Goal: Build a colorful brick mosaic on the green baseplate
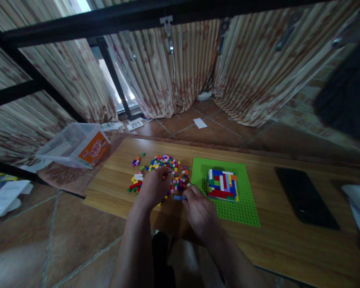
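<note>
My left hand (155,187) reaches over the pile of small coloured toy bricks (165,161), its fingers curled and pinched together. What those fingers hold, if anything, is too small to make out. Just to the right, my right hand (199,206) is closed on one end of a long blue brick (179,197), which points left. Beside that hand lies a green baseplate (247,204). On it stands a low square block of bricks (223,185) in red, blue, white, yellow and orange.
A black flat slab (304,196) lies at the right of the wooden table (267,244). Beyond the table's left end stands a clear plastic bin (63,148) with an orange label. Striped curtains (192,68) hang behind, and a white paper (200,123) lies on the tiled floor.
</note>
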Demonstrator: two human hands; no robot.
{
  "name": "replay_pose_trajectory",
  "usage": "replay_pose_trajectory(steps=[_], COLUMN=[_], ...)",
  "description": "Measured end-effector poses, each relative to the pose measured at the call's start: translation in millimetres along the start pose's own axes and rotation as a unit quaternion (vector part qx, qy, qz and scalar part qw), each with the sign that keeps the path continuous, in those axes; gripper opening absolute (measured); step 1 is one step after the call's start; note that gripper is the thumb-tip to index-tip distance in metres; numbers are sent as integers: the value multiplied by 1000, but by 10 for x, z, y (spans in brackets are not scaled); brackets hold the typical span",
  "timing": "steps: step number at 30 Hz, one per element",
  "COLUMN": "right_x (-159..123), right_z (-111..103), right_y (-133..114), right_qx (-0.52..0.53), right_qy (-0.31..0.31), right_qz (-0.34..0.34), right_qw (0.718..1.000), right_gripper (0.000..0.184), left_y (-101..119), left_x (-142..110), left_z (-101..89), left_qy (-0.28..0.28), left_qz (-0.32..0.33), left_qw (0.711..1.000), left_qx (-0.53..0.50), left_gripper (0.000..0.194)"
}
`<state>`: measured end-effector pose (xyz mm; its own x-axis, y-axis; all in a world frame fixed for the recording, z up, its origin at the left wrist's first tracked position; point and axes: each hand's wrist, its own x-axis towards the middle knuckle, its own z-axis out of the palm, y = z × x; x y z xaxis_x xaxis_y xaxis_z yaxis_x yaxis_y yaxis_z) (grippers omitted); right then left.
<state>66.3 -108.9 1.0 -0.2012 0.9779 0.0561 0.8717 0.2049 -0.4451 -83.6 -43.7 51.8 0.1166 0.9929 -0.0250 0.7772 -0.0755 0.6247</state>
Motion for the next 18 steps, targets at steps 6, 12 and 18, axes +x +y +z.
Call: replay_pose_trajectory(steps=[6,12,18], right_x=[-23,-80,-175], right_z=[-47,-232,-698], right_y=[-29,2,444], right_qx=[58,181,246], right_qy=[-21,56,259], right_qz=[-25,-55,94], right_qw=[998,980,929], right_gripper=[28,21,21], left_y=[7,44,47], left_x=[4,6,4], left_z=[25,19,72], left_qy=[-6,-9,-17], left_qz=[5,8,15], left_qw=[1000,1000,1000], left_qx=[0,1,0], left_gripper=[24,24,22])
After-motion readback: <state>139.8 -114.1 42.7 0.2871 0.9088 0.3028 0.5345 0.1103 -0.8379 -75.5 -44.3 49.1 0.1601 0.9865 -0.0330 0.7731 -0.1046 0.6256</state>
